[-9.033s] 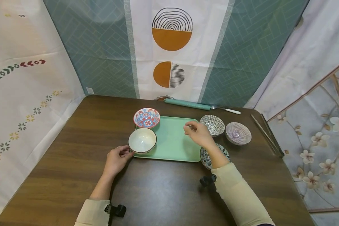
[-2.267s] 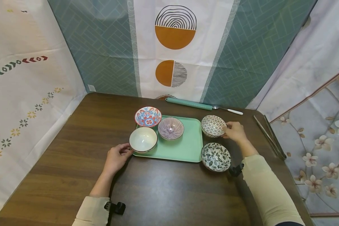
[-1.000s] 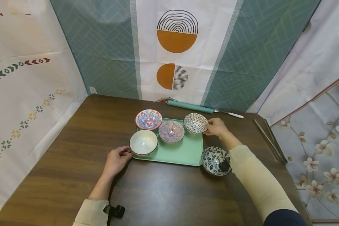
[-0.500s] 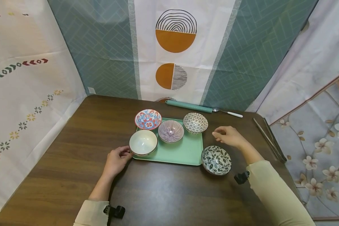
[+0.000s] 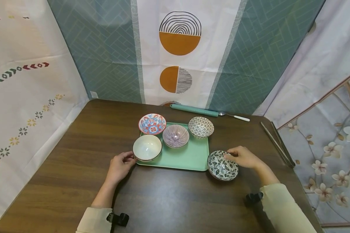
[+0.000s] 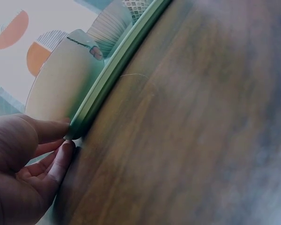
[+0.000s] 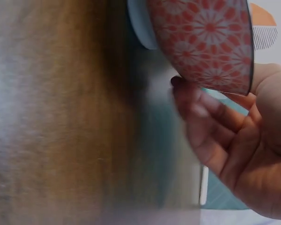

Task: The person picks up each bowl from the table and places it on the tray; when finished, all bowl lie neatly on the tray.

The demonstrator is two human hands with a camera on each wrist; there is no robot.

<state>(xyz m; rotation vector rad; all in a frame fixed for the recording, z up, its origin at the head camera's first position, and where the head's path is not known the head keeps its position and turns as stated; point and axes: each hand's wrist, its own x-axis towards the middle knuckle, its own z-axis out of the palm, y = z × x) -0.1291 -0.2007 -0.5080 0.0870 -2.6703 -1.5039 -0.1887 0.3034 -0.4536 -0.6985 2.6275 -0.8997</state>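
My left hand (image 5: 119,166) pinches the near left corner of a light green tray (image 5: 189,158), thumb above and fingers below in the left wrist view. On the tray's left side are a white dark-rimmed bowl (image 5: 147,147) and a red-and-blue patterned bowl (image 5: 152,124). A purple-striped bowl (image 5: 176,136) sits beside them, and a diamond-patterned bowl (image 5: 201,127) occupies the far right corner. At a leaf-patterned bowl (image 5: 221,166), just off the near right corner, my right hand (image 5: 245,157) grips the rim, thumb inside. Its outside (image 7: 206,47) shows red-and-white flowers.
Along the back edge of the brown table (image 5: 75,168) lies a teal rod (image 5: 193,110), with a white-handled utensil (image 5: 237,117) at its end. Metal tongs (image 5: 277,144) lie by the right edge. Fabric hangings stand behind and at both sides.
The purple-striped bowl, then the diamond-patterned bowl, went from the right onto the tray. My right hand let go of the latter and moved nearer, to the leaf-patterned bowl. My left hand stayed.
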